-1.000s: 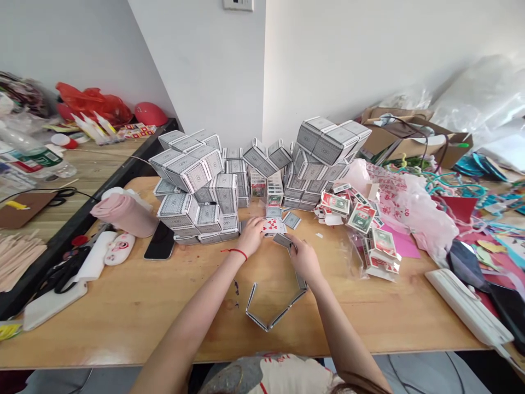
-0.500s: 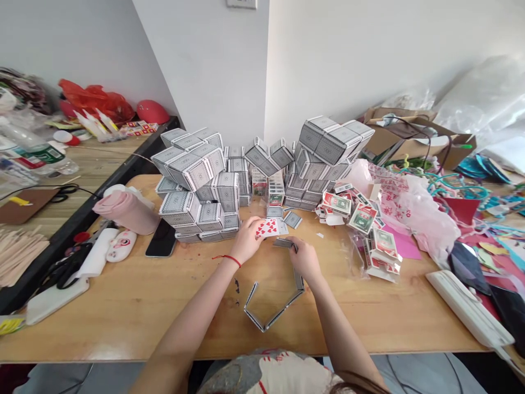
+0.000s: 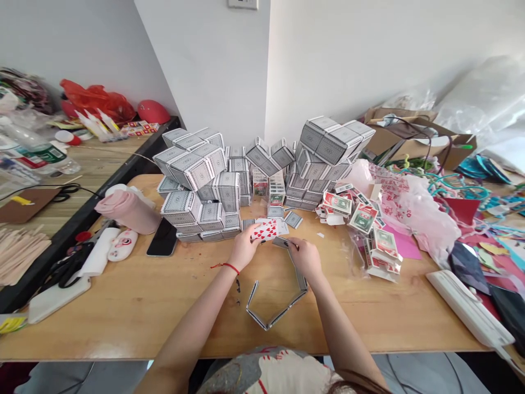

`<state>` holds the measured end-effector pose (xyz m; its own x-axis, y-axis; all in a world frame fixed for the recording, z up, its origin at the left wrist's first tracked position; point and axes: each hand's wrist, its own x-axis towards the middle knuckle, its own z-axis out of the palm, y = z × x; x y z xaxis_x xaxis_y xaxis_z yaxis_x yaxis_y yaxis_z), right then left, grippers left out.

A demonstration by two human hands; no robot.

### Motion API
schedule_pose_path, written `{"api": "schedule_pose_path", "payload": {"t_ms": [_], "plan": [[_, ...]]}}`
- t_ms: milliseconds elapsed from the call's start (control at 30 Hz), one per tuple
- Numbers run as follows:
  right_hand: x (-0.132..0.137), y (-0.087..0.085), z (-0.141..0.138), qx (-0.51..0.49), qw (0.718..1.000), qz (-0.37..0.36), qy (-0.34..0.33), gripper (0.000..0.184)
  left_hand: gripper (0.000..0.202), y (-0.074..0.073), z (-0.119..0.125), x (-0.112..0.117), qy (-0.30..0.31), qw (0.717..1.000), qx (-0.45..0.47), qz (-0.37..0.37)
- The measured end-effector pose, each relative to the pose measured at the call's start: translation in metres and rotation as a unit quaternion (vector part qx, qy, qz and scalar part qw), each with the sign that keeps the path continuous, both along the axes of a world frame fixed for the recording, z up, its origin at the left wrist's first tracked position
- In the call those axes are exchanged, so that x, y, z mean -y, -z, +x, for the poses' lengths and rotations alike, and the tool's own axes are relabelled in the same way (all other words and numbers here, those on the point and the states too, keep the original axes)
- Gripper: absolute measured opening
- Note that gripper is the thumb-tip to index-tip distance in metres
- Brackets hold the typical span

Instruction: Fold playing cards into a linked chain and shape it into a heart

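Note:
Face up in my left hand (image 3: 245, 246) is a playing card (image 3: 266, 230) with red hearts, pinched at its left edge. Close by on the right, my right hand (image 3: 305, 257) grips the upper end of a chain of folded cards (image 3: 279, 318). This chain stands on edge on the wooden table (image 3: 197, 306) and bends round in an open loop toward my body. Loose cards (image 3: 293, 219) lie just beyond my hands. Behind them rise stacked blocks of grey-backed cards (image 3: 191, 169) on the left and more card blocks (image 3: 328, 142) on the right.
Several card boxes (image 3: 363, 216) are heaped to the right, beside a plastic bag (image 3: 410, 202). On the left lie a phone (image 3: 162, 238), a pink roll (image 3: 129, 212) and black scissors (image 3: 74, 262). A white power strip (image 3: 467, 306) sits near the right front edge.
My left hand has lifted the hearts card slightly up and leftward. A loose grey card now shows behind it. My right hand keeps its grip on the folded chain.

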<state>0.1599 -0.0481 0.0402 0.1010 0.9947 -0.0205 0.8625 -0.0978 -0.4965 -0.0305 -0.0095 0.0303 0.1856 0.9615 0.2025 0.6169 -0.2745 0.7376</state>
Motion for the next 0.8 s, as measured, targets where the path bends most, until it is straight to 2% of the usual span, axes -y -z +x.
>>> {"api": "schedule_pose_path", "payload": {"t_ms": [67,133,300,800], "plan": [[-0.001,0.0,0.002,0.007,1.0,0.002,-0.001,0.027,0.021,0.003,-0.003,0.001,-0.002,1.0,-0.009,-0.028],[-0.002,0.0,0.004,0.009,1.0,0.008,-0.003,0.027,0.014,0.005,-0.007,0.002,-0.007,0.999,-0.013,-0.036],[-0.001,-0.001,0.009,0.013,1.0,0.015,-0.004,0.027,0.014,0.006,-0.016,0.006,-0.001,0.999,-0.006,-0.042],[-0.001,-0.002,0.01,0.007,1.0,0.015,-0.006,0.027,0.014,0.003,-0.016,0.002,0.005,0.998,-0.027,-0.054]]}}
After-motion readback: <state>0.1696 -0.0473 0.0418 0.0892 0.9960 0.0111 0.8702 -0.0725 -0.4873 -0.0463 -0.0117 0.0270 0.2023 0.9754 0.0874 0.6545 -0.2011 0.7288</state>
